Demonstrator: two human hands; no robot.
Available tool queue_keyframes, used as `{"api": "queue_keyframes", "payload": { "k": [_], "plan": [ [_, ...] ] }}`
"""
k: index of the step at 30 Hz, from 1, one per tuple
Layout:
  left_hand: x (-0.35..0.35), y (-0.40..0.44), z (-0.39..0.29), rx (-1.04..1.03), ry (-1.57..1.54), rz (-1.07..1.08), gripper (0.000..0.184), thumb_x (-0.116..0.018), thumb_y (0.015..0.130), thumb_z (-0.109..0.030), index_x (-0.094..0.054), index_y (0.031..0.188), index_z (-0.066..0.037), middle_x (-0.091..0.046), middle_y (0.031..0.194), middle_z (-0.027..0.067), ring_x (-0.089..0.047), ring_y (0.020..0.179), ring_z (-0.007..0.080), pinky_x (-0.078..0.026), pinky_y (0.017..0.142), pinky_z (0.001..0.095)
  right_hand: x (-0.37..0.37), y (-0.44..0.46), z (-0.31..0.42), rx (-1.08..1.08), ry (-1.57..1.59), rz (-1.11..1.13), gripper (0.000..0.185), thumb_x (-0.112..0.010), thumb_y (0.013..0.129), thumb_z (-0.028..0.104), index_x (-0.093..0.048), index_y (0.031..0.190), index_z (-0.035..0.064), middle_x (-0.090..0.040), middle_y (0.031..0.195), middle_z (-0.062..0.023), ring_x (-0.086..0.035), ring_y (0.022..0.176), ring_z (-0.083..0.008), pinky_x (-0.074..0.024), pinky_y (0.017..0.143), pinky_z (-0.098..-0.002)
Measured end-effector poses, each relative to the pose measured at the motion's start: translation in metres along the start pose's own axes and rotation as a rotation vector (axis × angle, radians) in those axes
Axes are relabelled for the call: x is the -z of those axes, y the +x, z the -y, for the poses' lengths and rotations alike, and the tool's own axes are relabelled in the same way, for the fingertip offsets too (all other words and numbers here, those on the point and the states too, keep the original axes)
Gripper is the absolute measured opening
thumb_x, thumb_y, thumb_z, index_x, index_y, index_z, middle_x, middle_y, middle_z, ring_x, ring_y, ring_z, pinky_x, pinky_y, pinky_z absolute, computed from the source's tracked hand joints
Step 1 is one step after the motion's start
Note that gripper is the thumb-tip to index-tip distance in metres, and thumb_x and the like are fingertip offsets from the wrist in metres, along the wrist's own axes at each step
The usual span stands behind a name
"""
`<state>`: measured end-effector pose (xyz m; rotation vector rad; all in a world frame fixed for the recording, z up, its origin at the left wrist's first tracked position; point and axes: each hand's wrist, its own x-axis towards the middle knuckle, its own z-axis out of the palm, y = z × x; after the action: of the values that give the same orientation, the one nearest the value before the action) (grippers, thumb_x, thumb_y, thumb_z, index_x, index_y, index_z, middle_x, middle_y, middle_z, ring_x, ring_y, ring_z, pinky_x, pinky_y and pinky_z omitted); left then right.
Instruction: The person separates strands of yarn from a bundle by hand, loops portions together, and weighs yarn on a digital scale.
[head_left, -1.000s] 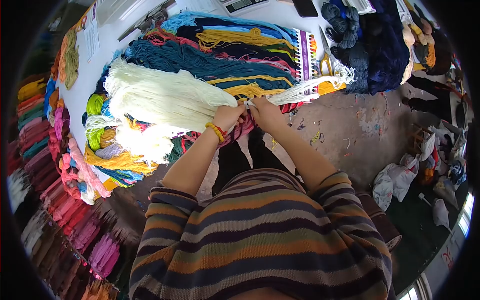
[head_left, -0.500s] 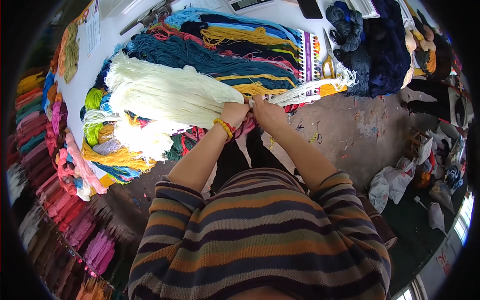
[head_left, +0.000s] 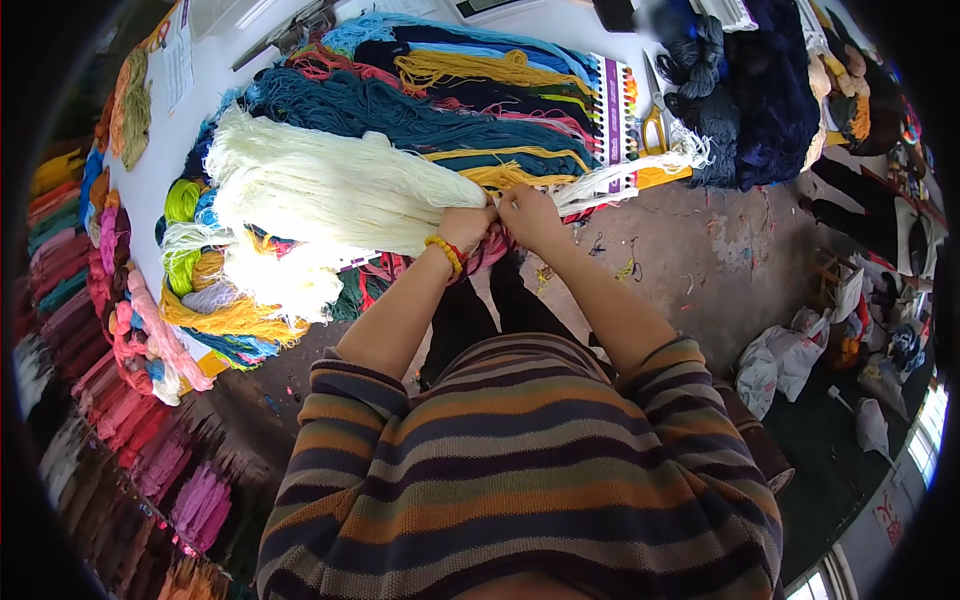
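Observation:
A large skein of cream yarn (head_left: pixel 330 180) lies over the other yarns at the table's front, its narrow end gathered at my hands. My left hand (head_left: pixel 468 230), a yellow bead bracelet at its wrist, is closed around that end. Right beside it, my right hand (head_left: pixel 530 218) has its fingers pinched on cream strands; the fingertips are partly hidden. A thinner white bundle of yarn (head_left: pixel 640 172) runs rightward from behind my right hand to a frayed end. Beneath lie teal yarn (head_left: pixel 380 115) and mustard yarn (head_left: pixel 460 72), fastened along a card with holes (head_left: pixel 613 110).
Scissors with yellow handles (head_left: pixel 654 132) lie right of the card, beside dark navy yarn (head_left: pixel 765 100). A phone (head_left: pixel 612 14) and a scale (head_left: pixel 490 8) sit at the back. Colourful skeins (head_left: pixel 75 240) hang at left. White bags (head_left: pixel 785 365) stand on the floor at right.
My right hand has shifted slightly, its fingers drawing down and closer at the gathered end. My left hand keeps its hold on the cream skein. The view has moved a little.

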<state>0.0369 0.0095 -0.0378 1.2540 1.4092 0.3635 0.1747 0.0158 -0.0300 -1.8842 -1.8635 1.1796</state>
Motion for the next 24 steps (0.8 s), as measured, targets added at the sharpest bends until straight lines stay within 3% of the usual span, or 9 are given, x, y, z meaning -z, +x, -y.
{"api": "queue_keyframes", "payload": {
  "k": [5, 10, 14, 16, 18, 19, 20, 22, 24],
  "plan": [
    [-0.001, 0.002, 0.001, -0.125, 0.345, -0.064, 0.024, -0.046, 0.078, -0.023, -0.059, 0.072, -0.005, -0.059, 0.069, 0.0133, -0.057, 0.068, 0.0314, -0.043, 0.065, 0.0405, 0.011, 0.001, 0.0, -0.116, 0.21, 0.156, 0.023, -0.053, 0.075, 0.02, -0.055, 0.09, 0.0026, -0.061, 0.075, -0.018, -0.059, 0.075, -0.0333, -0.0464, 0.066, -0.0377],
    [-0.003, 0.003, 0.0, -0.095, 0.354, -0.116, 0.03, -0.046, 0.078, -0.033, -0.058, 0.078, -0.005, -0.059, 0.076, 0.0141, -0.057, 0.076, 0.0314, -0.043, 0.068, 0.0395, 0.045, -0.01, 0.028, -0.211, -0.238, 0.359, 0.043, -0.058, 0.071, 0.024, -0.043, 0.107, 0.007, -0.06, 0.092, -0.0189, -0.058, 0.089, -0.0346, -0.0449, 0.076, -0.0414],
    [0.009, -0.005, -0.005, -0.021, 0.517, -0.07, 0.032, -0.045, 0.078, -0.035, -0.059, 0.08, -0.006, -0.06, 0.076, 0.0149, -0.057, 0.075, 0.0325, -0.044, 0.07, 0.0403, 0.038, -0.005, 0.02, -0.215, -0.326, 0.413, 0.041, -0.057, 0.071, 0.021, -0.041, 0.107, 0.0064, -0.06, 0.095, -0.0197, -0.058, 0.091, -0.0345, -0.0443, 0.077, -0.0426],
    [0.022, -0.013, 0.009, -0.104, 0.606, -0.146, 0.039, -0.046, 0.077, -0.037, -0.06, 0.089, -0.002, -0.06, 0.088, 0.0198, -0.058, 0.082, 0.0334, -0.045, 0.072, 0.0408, 0.035, -0.004, 0.015, -0.192, -0.321, 0.408, 0.04, -0.055, 0.072, 0.018, -0.04, 0.107, 0.0054, -0.06, 0.095, -0.0203, -0.058, 0.091, -0.0348, -0.0441, 0.078, -0.0429],
    [0.047, -0.017, 0.027, 0.306, 0.348, -0.059, 0.042, -0.051, 0.074, -0.035, -0.059, 0.091, 0.003, -0.06, 0.084, 0.0236, -0.059, 0.08, 0.0342, -0.047, 0.068, 0.0392, 0.036, -0.006, 0.015, -0.197, -0.315, 0.393, 0.04, -0.055, 0.071, 0.017, -0.04, 0.107, 0.0051, -0.06, 0.095, -0.0203, -0.058, 0.092, -0.0348, -0.0439, 0.078, -0.0429],
    [0.05, -0.028, 0.025, 0.144, 0.098, -0.249, 0.038, -0.059, 0.07, -0.028, -0.059, 0.09, 0.005, -0.062, 0.074, 0.0197, -0.062, 0.073, 0.0303, -0.049, 0.062, 0.0361, 0.036, -0.007, 0.015, -0.195, -0.31, 0.384, 0.04, -0.054, 0.071, 0.017, -0.04, 0.107, 0.0048, -0.06, 0.096, -0.0202, -0.057, 0.092, -0.0348, -0.0437, 0.078, -0.0429],
    [0.052, -0.032, 0.021, 0.149, 0.099, -0.248, 0.038, -0.059, 0.07, -0.028, -0.059, 0.09, 0.005, -0.062, 0.074, 0.0197, -0.062, 0.073, 0.0303, -0.049, 0.062, 0.0361, 0.035, -0.008, 0.014, -0.195, -0.308, 0.388, 0.04, -0.054, 0.071, 0.017, -0.04, 0.107, 0.0048, -0.06, 0.096, -0.0202, -0.057, 0.092, -0.0348, -0.0437, 0.078, -0.0429],
    [0.059, -0.039, 0.011, 0.243, -0.195, -0.086, 0.031, -0.062, 0.068, -0.019, -0.059, 0.09, 0.003, -0.064, 0.076, 0.0115, -0.062, 0.071, 0.0227, -0.048, 0.06, 0.0315, 0.034, -0.006, 0.015, -0.207, -0.295, 0.39, 0.04, -0.054, 0.071, 0.015, -0.039, 0.107, 0.0048, -0.059, 0.097, -0.0202, -0.057, 0.093, -0.0346, -0.0436, 0.079, -0.0428],
    [0.065, -0.041, 0.002, 0.211, -0.171, -0.045, 0.03, -0.062, 0.069, -0.019, -0.06, 0.09, 0.002, -0.063, 0.078, 0.0102, -0.061, 0.07, 0.0199, -0.048, 0.06, 0.0296, 0.035, -0.006, 0.017, -0.211, -0.293, 0.389, 0.04, -0.053, 0.072, 0.015, -0.039, 0.108, 0.005, -0.059, 0.098, -0.0199, -0.057, 0.093, -0.0343, -0.0436, 0.079, -0.0423]
  ]
}}
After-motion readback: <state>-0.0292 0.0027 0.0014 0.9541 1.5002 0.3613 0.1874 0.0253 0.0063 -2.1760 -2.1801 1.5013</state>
